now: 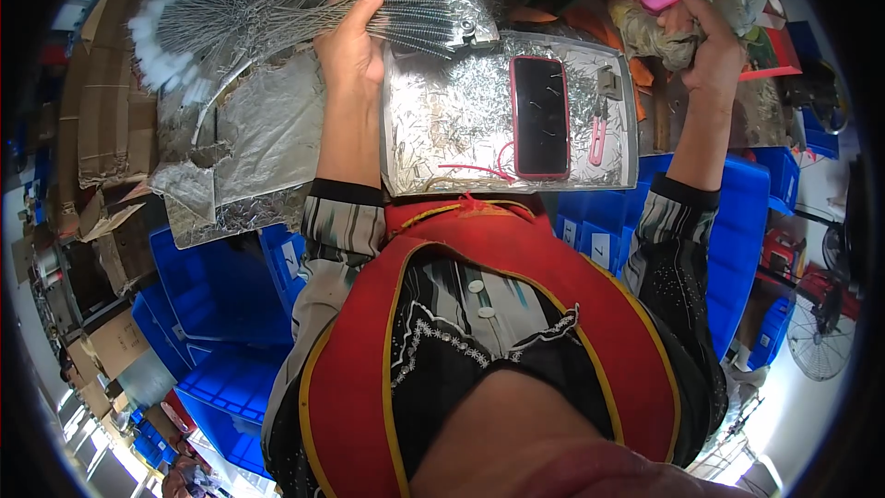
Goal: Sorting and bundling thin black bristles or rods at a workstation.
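A silver, crinkled foil covering is seen on the tray point(433, 120), strewn with small silvery wire bits. The phone point(539, 117) on it is black-faced with a red case. A pink pair of tweezers point(597, 140) is laid beside it. The fanned bundle of wires point(277, 0) is grey, tipped in white. Blue is shown by the plastic bins point(221, 286). The apron point(516, 249) is red, edged in yellow; the sleeves point(343, 221) are striped in black, grey and white. Brown cardboard point(101, 111) is stacked at the left.
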The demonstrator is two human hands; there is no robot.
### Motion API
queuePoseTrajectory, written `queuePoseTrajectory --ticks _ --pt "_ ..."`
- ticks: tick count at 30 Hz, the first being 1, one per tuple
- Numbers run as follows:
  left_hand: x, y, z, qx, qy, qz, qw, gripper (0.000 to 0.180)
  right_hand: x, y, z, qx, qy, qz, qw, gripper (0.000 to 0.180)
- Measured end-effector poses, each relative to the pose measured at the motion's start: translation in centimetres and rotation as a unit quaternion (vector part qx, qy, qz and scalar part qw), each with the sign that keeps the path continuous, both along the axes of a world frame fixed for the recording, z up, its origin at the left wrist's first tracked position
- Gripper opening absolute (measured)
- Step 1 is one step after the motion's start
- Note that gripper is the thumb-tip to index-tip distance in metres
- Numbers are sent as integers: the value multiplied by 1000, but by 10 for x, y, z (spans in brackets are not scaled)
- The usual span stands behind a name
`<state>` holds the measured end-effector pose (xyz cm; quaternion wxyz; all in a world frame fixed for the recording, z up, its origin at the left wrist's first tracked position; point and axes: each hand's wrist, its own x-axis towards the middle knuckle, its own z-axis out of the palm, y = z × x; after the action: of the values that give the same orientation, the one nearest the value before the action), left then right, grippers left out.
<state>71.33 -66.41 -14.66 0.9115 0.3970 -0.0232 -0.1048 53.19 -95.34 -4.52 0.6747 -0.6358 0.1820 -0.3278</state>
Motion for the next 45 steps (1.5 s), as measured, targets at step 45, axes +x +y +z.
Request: queuePoseTrajectory --ticks 45 --pt "-5 -12 5 -24 34 83 996 39 1 21 9 -81 4 -21 997 21"
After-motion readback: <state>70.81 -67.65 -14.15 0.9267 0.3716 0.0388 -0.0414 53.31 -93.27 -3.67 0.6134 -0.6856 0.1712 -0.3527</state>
